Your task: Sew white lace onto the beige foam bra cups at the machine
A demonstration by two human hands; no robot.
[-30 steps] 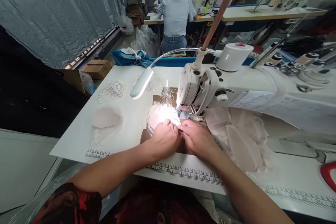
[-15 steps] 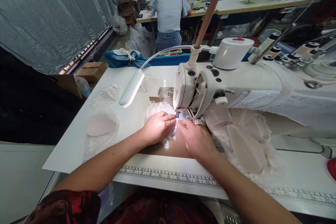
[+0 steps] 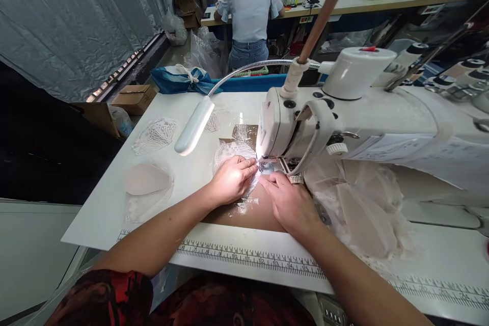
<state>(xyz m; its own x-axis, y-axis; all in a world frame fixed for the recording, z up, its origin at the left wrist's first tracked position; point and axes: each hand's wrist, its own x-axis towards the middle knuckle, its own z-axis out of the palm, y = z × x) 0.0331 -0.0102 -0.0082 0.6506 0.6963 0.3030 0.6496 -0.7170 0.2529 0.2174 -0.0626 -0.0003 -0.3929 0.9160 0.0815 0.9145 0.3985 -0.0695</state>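
A white lace piece (image 3: 233,150), rounded in outline, lies under the needle end of a white sewing machine (image 3: 272,125). My left hand (image 3: 233,181) is on top of it, fingers pressed together and fingertips beside the presser foot. On the other side, my right hand (image 3: 292,204) is closed, with its thumb and forefinger at the lace's right edge, just in front of the foot. The fingertips partly hide what they pinch. Brown tape (image 3: 263,214) covers the table under both hands.
A lamp (image 3: 194,126) on a bendable neck hangs left of the needle. Lace pieces (image 3: 156,135) and a beige cup pad (image 3: 147,180) lie on the left. More beige pads (image 3: 367,219) pile up on the right. A printed ruler (image 3: 244,257) runs along the front edge. A co-worker (image 3: 250,15) sits ahead.
The view has shifted slightly, so the machine appears further right. My right fingertips are a little further from my left ones. The lace piece has turned slightly under my left hand.
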